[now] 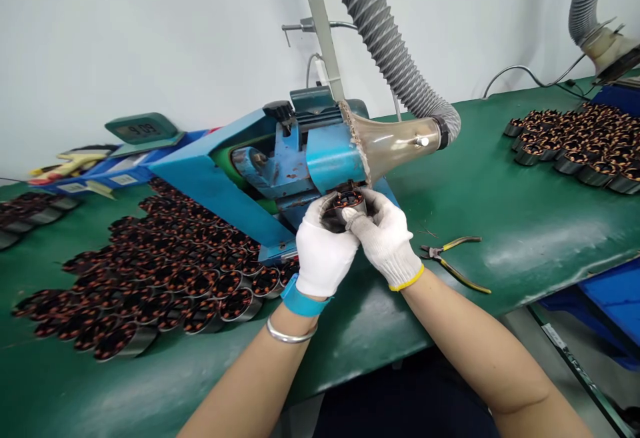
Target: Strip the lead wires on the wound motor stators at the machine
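Both hands wear white gloves and hold one metal ring part [351, 202] with dark inserts and copper-coloured windings. My left hand [324, 251] grips its left side, fingers wrapped round it. On the right side, my right hand [385, 230] closes on the same part, thumb across its front. The part is right at the lower front of a blue machine [330, 158], below its clear funnel hood [395, 148]. Whether it touches the machine is hidden.
Many similar ring parts [200, 285] stand left of the machine, more [575, 141] at the far right. Yellow-handled pliers [436, 251] lie on the green table [465, 205]. A grey hose [385, 38] runs up from the hood. A small display [143, 129] stands back left.
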Available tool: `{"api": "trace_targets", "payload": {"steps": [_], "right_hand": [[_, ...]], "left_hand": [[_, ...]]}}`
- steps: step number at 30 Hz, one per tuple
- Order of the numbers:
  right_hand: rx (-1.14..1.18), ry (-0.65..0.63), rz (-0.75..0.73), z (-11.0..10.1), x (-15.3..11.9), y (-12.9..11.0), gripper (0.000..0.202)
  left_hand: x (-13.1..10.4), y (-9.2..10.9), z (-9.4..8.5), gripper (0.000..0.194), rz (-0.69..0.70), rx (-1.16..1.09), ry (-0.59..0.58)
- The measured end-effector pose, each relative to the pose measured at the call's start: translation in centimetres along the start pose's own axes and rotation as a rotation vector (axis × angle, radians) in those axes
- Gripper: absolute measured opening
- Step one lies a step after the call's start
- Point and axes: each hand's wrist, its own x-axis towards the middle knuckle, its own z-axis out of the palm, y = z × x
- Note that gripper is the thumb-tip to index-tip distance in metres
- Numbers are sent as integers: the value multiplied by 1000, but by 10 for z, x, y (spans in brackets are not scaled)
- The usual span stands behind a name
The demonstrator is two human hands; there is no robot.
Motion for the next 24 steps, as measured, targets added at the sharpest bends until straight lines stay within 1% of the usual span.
{"api": "trace_targets", "payload": {"steps": [3,6,9,14,17,21,24], "right_hand": [[-11,-16,-25,-1,0,5,39],[-18,-32,-53,-3,0,6,41],[-34,-27,-52,-4,0,5,44],[-66,-35,-34,-4,0,3,45],[-84,-9,-11,-2,-1,2,46],[-88,6,19,2,-2,-2,41],[-77,7,26,2,-1,-4,40]], "left_hand": [[-1,-7,0,47,-5,-32,4],[-2,-12,1,48,22,-56,13],[-3,-14,2,46,40,-80,11],[-3,-20,2,51,36,-42,29],[-2,-19,0,49,30,-36,10],[-1,-14,0,44,8,-38,-2],[-1,-15,2,41,9,-21,10]]}}
